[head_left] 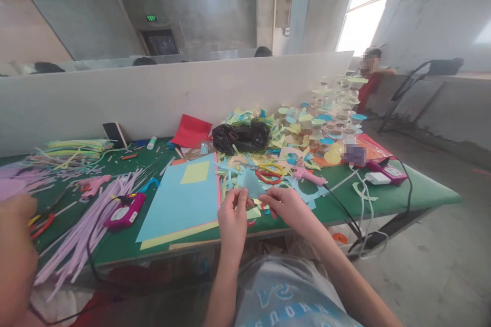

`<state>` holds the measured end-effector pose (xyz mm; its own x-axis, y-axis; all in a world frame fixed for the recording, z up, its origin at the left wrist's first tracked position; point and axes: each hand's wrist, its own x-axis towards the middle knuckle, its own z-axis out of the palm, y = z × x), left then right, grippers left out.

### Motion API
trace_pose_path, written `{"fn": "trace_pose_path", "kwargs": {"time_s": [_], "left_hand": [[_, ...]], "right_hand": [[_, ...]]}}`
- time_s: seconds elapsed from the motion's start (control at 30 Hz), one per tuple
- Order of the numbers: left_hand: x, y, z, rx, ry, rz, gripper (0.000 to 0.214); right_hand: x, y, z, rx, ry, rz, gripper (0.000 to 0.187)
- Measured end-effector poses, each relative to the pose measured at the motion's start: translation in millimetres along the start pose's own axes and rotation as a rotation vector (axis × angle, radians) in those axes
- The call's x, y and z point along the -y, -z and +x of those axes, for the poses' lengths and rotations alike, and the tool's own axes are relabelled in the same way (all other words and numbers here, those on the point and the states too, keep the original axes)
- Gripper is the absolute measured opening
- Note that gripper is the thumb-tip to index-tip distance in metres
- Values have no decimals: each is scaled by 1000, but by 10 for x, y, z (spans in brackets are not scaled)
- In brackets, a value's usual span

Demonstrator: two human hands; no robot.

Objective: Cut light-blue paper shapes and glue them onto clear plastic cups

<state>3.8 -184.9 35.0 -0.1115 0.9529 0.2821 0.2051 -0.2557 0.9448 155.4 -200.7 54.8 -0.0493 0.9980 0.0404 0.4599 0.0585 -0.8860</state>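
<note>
Both my hands pinch a small light-blue paper piece (pixel 253 184) just above the near edge of the green table (pixel 422 191). My left hand (pixel 232 217) grips its left side with thumb and fingers closed. My right hand (pixel 287 204) holds its right side the same way. Just beyond the piece lie scissors with red and yellow handles (pixel 268 172) among several paper scraps, and a pink glue gun (pixel 309 176) sits to their right. Large light-blue and yellow paper sheets (pixel 184 199) lie to the left of my hands.
Pink pipe cleaners (pixel 88 219) and a magenta device (pixel 125 210) lie left. A black bag (pixel 241 137), red paper (pixel 192 131), a phone (pixel 114 134) and stacked paper-topped cups (pixel 337 112) stand further back. A white partition (pixel 153 92) runs behind. Another person's arm (pixel 15 255) is at far left.
</note>
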Motion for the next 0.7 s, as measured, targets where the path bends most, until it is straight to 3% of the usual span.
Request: {"fn": "trace_pose_path", "kwargs": {"time_s": [0.2, 0.37, 0.47, 0.57, 0.7], "left_hand": [[82, 50, 57, -63, 28, -1, 37], [296, 447, 265, -323, 110, -66, 34], [455, 604, 362, -408, 149, -158, 28], [557, 526, 372, -351, 200, -273, 27], [539, 296, 354, -164, 221, -354, 34]], "right_hand": [[-108, -114, 58, -113, 53, -239, 50], [-340, -1, 139, -210, 1, -296, 51], [-406, 169, 225, -295, 40, -375, 49], [-409, 305, 455, -291, 94, -629, 36], [-431, 334, 930, -68, 125, -970, 29]]}}
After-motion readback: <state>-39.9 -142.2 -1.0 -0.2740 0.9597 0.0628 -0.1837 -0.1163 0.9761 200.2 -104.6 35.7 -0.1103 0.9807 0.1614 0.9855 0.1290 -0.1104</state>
